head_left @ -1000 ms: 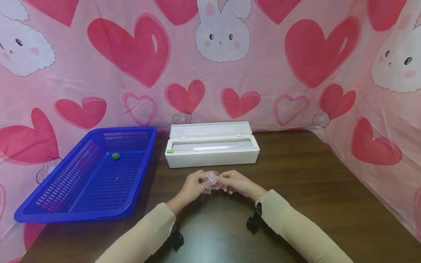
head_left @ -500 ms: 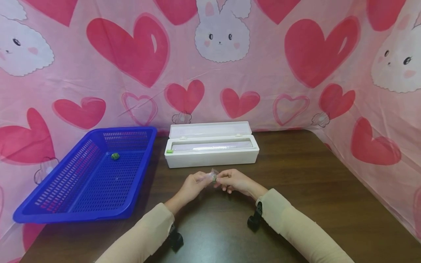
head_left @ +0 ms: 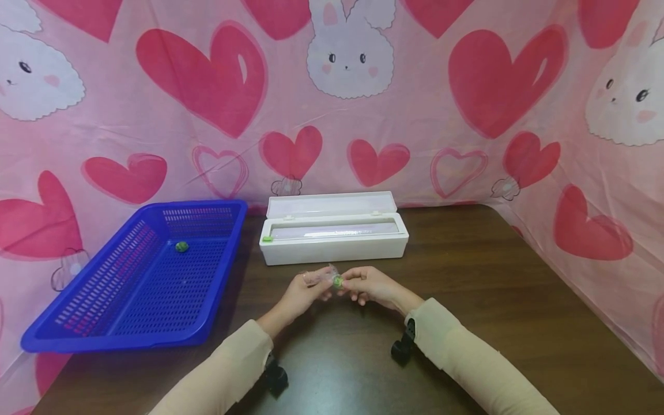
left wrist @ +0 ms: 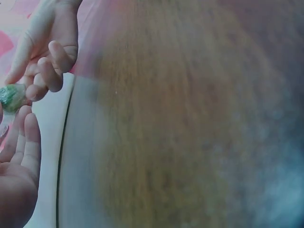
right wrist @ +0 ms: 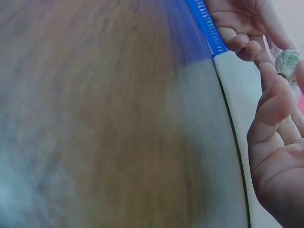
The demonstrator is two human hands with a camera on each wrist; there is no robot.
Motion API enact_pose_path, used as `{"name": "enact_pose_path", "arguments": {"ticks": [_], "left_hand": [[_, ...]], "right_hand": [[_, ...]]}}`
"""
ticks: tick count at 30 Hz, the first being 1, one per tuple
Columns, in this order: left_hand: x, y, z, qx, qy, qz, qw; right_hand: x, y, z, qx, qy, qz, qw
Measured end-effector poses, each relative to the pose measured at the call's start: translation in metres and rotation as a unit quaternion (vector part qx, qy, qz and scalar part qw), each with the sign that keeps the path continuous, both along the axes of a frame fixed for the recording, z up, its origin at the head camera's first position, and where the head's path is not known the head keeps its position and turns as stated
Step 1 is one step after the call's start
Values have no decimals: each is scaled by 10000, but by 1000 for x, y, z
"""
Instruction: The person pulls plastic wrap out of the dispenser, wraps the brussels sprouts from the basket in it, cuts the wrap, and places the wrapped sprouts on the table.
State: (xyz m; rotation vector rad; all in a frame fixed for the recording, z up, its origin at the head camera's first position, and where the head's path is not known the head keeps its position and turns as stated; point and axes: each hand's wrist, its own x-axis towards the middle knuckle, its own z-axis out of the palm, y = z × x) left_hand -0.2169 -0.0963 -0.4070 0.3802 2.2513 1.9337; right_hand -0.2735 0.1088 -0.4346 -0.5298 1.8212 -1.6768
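Between the two hands, over the table, is a small round green vegetable [head_left: 338, 282], partly wrapped in clear plastic film [head_left: 317, 277]. The left hand [head_left: 298, 294] pinches it from the left, with loose film trailing over the fingers. From the right, the right hand [head_left: 376, 286] holds it between thumb and fingertips, the other fingers loosely bent. In the left wrist view the vegetable [left wrist: 12, 97] is cut off by the edge. The right wrist view shows shiny film close around the vegetable [right wrist: 287, 62].
A blue perforated basket [head_left: 204, 331] stands at the left with another small green vegetable [head_left: 181, 246] inside. Behind the hands, a white film dispenser box [head_left: 334, 251] has its lid [head_left: 332, 204] raised and a green slider [head_left: 267, 238] at its left end. A pink heart-patterned cloth hangs behind the table.
The film, earlier bunched in a clear clump between the hands, now trails over the left fingers. The green vegetable has come into view at the fingertips. The basket and box are unmoved.
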Motion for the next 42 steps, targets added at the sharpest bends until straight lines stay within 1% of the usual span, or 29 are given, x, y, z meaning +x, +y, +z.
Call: {"name": "enact_pose_path", "arguments": {"ticks": [2, 5, 8, 10, 12, 14, 17, 19, 21, 25, 27, 33, 38, 42], "left_hand": [[0, -1, 0, 176, -79, -89, 9998], [-1, -1, 0, 205, -129, -133, 9996], [-8, -2, -12, 68, -61, 55, 9999], [-12, -3, -20, -47, 53, 224, 9997], [-17, -3, -28, -178, 253, 377, 9988], [-17, -3, -29, -279, 460, 482, 9974], [-18, -2, -31, -409, 680, 664, 9946], [-18, -1, -31, -408, 718, 750, 9938], [-19, -1, -31, -385, 661, 797, 9939], [-18, -1, -31, -379, 518, 760, 9950], [-18, -1, -32, -424, 520, 699, 9953], [-15, -2, -30, -642, 930, 517, 9923], [-15, 1, -27, -856, 1008, 628, 9892], [-14, 2, -26, -900, 1158, 711, 9866]], "right_hand": [[1, 0, 0, -2, 9, 18, 10000], [1, 0, 1, 12, 0, -11, 10000], [1, -1, 0, 33, 24, -63, 10000], [1, -2, 0, 72, 48, -117, 9999], [2, -3, 1, 82, 71, -185, 9998], [2, -4, 1, 81, 92, -251, 9996], [4, -6, 2, 88, 158, -359, 9992], [5, -6, 3, 110, 227, -440, 9987], [6, -7, 3, 147, 288, -526, 9981], [7, -8, 2, 205, 393, -624, 9971], [7, -8, 2, 231, 431, -647, 9967], [6, -9, 3, 254, 384, -731, 9963], [5, -9, 2, 208, 327, -657, 9971], [5, -10, 2, 106, 201, -593, 9980]]}}
